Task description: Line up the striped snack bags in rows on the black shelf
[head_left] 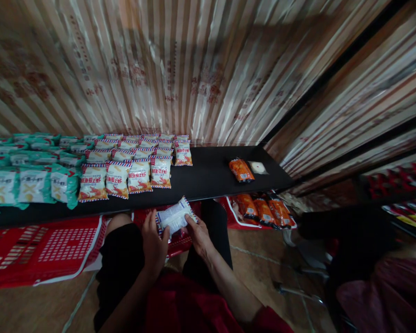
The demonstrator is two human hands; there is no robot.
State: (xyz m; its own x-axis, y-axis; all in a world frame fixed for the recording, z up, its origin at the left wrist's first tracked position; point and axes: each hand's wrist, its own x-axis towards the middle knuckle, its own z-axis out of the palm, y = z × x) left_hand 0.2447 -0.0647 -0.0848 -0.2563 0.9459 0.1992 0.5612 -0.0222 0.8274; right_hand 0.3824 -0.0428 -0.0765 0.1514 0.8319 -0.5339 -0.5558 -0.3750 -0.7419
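A white snack packet [175, 217], its printed back side up, is held between my two hands above my lap. My left hand [154, 243] has its fingers along the packet's left end, with the thumb at the lower edge. My right hand [199, 233] pinches the right end, thumb on top. Beyond the hands, several white and orange packets [138, 175] stand in rows on the black table [204, 178]. Rows of teal packets [34, 184] fill the table's left part.
An orange packet [241, 170] and a round white item [258, 167] lie on the table's right part. Below it are a red basket [65, 245] at left and another with orange packets [263, 210]. A striped curtain hangs behind; another person's sleeve [384, 286] shows at right.
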